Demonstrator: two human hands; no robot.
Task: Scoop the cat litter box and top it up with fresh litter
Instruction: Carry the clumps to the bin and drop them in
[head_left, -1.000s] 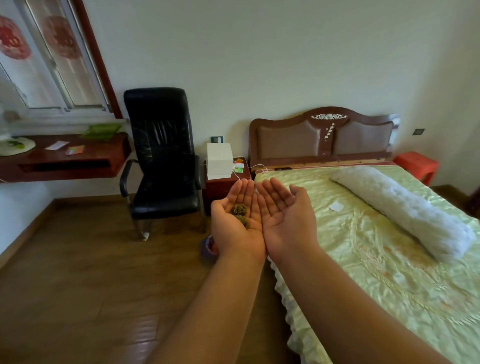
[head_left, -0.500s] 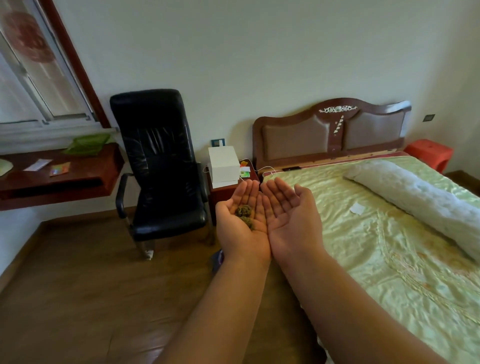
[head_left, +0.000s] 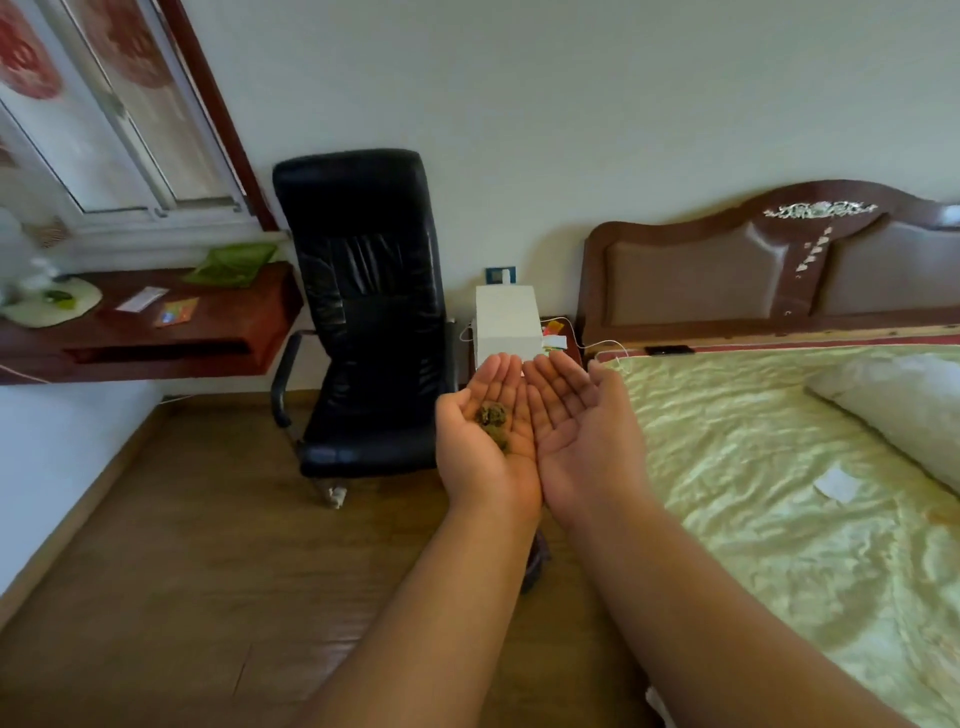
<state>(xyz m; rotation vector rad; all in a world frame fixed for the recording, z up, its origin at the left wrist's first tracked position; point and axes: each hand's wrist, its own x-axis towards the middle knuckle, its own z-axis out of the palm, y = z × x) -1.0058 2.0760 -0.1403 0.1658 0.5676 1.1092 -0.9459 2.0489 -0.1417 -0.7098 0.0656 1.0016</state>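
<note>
Both my hands are held out palm up, side by side and touching along their inner edges, above the wooden floor. My left hand (head_left: 480, 447) carries a small dark brownish-green clump (head_left: 492, 418) on its palm and straight fingers. My right hand (head_left: 576, 431) lies flat and holds nothing. No litter box, scoop or litter bag is in view.
A black office chair (head_left: 363, 322) stands ahead on the left, by a red-brown desk (head_left: 156, 338) under the window. A white box (head_left: 506, 319) sits on the nightstand behind my fingertips. The bed with a green cover (head_left: 779, 493) fills the right. A dark object (head_left: 535, 561) on the floor shows under my left forearm.
The view has swung left: chair and nightstand now sit nearer the middle, the bed further right. My hands stay cupped together with the clump in the left palm.
</note>
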